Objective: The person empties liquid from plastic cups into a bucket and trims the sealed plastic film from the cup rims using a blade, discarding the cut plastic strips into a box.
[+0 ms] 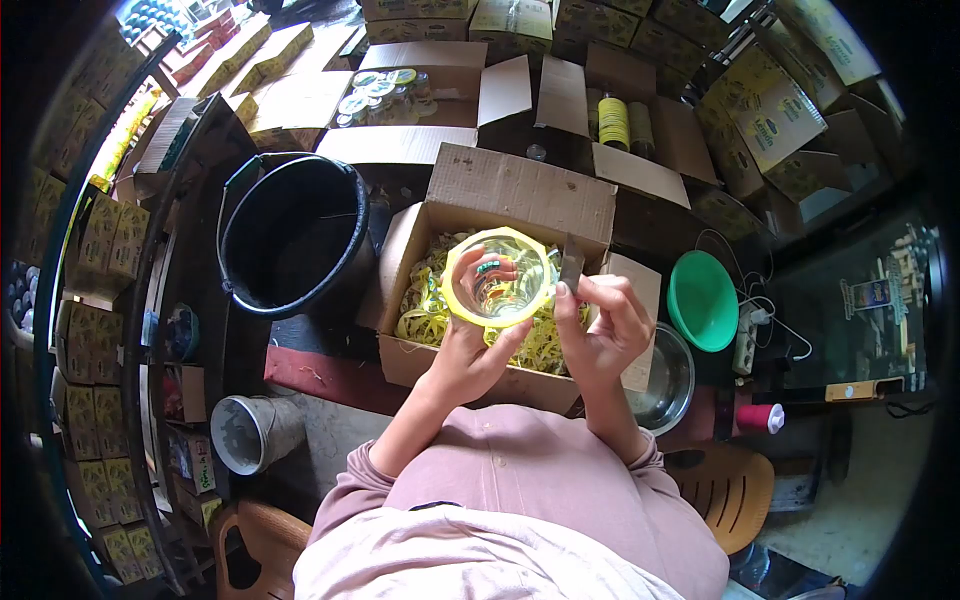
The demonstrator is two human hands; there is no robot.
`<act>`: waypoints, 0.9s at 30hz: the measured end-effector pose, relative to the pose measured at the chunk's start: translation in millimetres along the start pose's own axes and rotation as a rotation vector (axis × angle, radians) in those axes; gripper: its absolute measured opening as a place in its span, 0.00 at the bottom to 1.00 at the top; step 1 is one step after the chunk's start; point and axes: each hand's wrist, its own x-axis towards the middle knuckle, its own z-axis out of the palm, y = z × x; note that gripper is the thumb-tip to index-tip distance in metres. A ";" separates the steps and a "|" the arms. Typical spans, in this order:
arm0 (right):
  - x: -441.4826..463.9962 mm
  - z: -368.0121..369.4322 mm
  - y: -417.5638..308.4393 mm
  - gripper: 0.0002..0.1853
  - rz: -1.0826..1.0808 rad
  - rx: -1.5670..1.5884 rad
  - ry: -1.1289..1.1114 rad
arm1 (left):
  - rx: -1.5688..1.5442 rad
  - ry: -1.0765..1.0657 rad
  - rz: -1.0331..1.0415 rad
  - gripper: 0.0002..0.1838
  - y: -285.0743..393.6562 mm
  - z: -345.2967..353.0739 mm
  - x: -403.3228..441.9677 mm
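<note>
My left hand (465,358) is closed around a clear plastic cup with a yellow eight-sided rim (497,318), its open mouth facing up at me. Fingers show through the cup's clear wall, along with some green print. In my right hand (612,325), thumb and fingers pinch a short flat dark blade (571,264), held upright just right of the rim. Whether the blade touches the rim I cannot tell. Below both hands stands an open cardboard box (520,190) with many curled yellow plastic strips (425,318) in it.
A black bucket (228,235) stands left of the box, a grey pail (240,435) lower down. On the right are a green basin (703,300), a metal bowl (672,385), a power strip (745,345) and a pink thread spool (758,418). Behind, a carton (400,143) holds lidded cups.
</note>
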 end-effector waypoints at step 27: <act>-10.3 8.3 -11.2 0.13 -0.215 -0.278 0.023 | 0.382 0.013 0.130 0.38 -2.6 0.2 -4.8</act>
